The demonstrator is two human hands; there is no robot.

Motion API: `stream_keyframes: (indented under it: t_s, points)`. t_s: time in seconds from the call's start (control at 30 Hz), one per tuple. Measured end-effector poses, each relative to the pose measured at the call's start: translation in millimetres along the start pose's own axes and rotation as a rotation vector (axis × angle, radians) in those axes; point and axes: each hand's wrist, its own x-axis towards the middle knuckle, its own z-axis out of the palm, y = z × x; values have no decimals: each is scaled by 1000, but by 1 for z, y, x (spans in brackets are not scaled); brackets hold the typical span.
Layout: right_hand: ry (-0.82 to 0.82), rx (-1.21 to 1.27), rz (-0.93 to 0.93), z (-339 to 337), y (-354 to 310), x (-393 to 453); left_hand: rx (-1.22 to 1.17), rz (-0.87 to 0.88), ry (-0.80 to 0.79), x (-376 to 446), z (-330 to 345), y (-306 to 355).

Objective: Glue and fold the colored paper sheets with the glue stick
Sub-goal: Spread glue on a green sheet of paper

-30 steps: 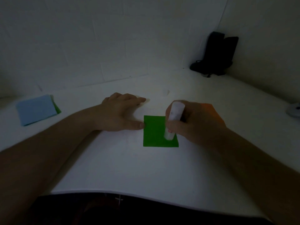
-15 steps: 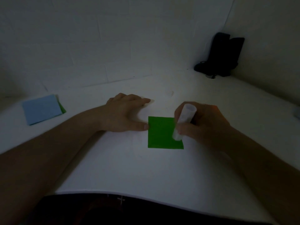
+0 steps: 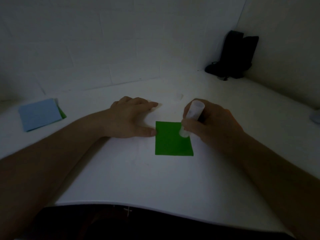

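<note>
Right hand [image 3: 214, 125] grips the glue stick [image 3: 191, 118], tip seemingly on the green paper [image 3: 171, 141] just left of it; left hand [image 3: 131, 118] flat, thumb pinning the paper's near edge; thin, light, slides easily, so hold it by an edge.

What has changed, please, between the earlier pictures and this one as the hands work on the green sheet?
The right hand has slid the glue stick along the green sheet's right edge, away from the person. The left hand stays flat, thumb at the sheet's left edge; nothing was let go.
</note>
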Motion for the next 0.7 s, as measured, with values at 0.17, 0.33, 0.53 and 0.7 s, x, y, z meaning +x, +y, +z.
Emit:
stream_keyframes:
  t_s: [0.17, 0.33, 0.53, 0.7]
  points:
    - [-97, -52, -20, -3, -4, -6, -16, 10, 7, -1, 0, -1]
    - [-182, -11, -57, -8, 3, -12, -17, 3, 3, -1, -1, 0]
    - [-76, 137, 3, -9, 14, -5, -28, 4, 1, -2, -1, 0]
    - [-33, -51, 10, -3, 17, -1, -20, 3, 2, -2, 0, 0]
